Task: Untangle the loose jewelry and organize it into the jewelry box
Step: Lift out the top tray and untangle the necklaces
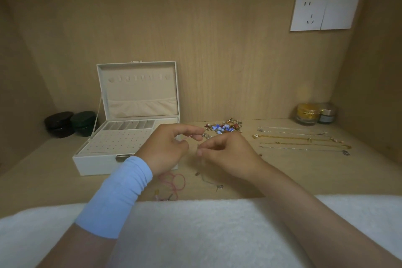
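Now the left hand [165, 148] pinches a pink cord [175, 180] and the right hand [228, 154] seems to pinch a thin chain [207, 180], probably to separate these 2. The box [91, 165] stands open just left, ready. 4 necklaces [300, 138] lie straight at right.

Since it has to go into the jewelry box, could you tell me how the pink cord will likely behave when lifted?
Probably floppy: the pink cord lies in slack loops below the left hand, which pinches one strand. Likely very light, being so thin. Its loops might snag the thin chain lying beside it.
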`<state>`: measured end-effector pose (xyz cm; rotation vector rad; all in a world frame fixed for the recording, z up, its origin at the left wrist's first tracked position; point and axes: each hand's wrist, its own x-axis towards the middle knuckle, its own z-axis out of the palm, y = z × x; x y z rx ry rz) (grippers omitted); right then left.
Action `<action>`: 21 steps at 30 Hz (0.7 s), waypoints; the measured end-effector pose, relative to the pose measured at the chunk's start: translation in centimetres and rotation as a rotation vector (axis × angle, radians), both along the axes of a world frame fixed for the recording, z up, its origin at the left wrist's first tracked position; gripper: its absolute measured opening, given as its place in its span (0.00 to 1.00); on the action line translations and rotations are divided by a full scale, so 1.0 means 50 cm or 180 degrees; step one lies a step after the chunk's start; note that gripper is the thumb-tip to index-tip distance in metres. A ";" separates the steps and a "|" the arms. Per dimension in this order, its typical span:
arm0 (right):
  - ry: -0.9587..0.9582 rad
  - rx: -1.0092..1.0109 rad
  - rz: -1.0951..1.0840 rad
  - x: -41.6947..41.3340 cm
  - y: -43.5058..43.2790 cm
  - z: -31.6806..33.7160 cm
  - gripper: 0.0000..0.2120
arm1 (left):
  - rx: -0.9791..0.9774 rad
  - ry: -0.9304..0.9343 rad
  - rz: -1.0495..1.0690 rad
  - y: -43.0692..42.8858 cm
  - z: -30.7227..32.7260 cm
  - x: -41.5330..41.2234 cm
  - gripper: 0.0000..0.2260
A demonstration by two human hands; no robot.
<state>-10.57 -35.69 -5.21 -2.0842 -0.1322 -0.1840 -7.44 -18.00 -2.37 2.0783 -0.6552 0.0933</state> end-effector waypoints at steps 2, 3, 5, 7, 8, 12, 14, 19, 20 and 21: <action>-0.0129 -0.0025 -0.0079 0.006 0.007 -0.004 0.02 | -0.0015 0.0011 0.0002 0.003 -0.006 0.004 0.24; -0.0167 -0.0030 -0.0090 0.007 0.008 -0.005 0.03 | -0.0008 -0.0003 -0.0001 0.005 -0.009 0.005 0.24; -0.0199 -0.0084 -0.0093 0.005 0.011 -0.004 0.03 | 0.0022 -0.0056 -0.0001 0.008 -0.017 0.009 0.24; -0.0174 -0.0118 -0.0162 0.005 0.008 -0.003 0.04 | 0.0082 -0.0140 0.0019 0.014 -0.026 0.016 0.24; -0.0176 -0.0129 -0.0232 0.004 0.007 -0.001 0.05 | 0.0145 -0.0199 0.0046 0.018 -0.030 0.019 0.23; -0.0289 0.0101 -0.0461 0.004 0.000 0.015 0.07 | 0.0386 -0.0255 0.0149 0.026 -0.038 0.023 0.25; -0.0296 0.0492 -0.0392 -0.001 0.000 0.028 0.09 | 0.0448 -0.0238 0.0191 0.027 -0.039 0.022 0.26; -0.0046 0.1840 -0.0021 -0.007 -0.004 0.052 0.09 | 0.0466 -0.0184 0.0185 0.033 -0.044 0.022 0.26; -0.0030 0.1977 0.0025 -0.007 -0.007 0.055 0.09 | 0.0458 -0.0194 0.0146 0.034 -0.044 0.022 0.26; -0.0034 0.2033 0.0065 -0.006 -0.012 0.056 0.09 | 0.0447 -0.0218 0.0112 0.035 -0.044 0.021 0.25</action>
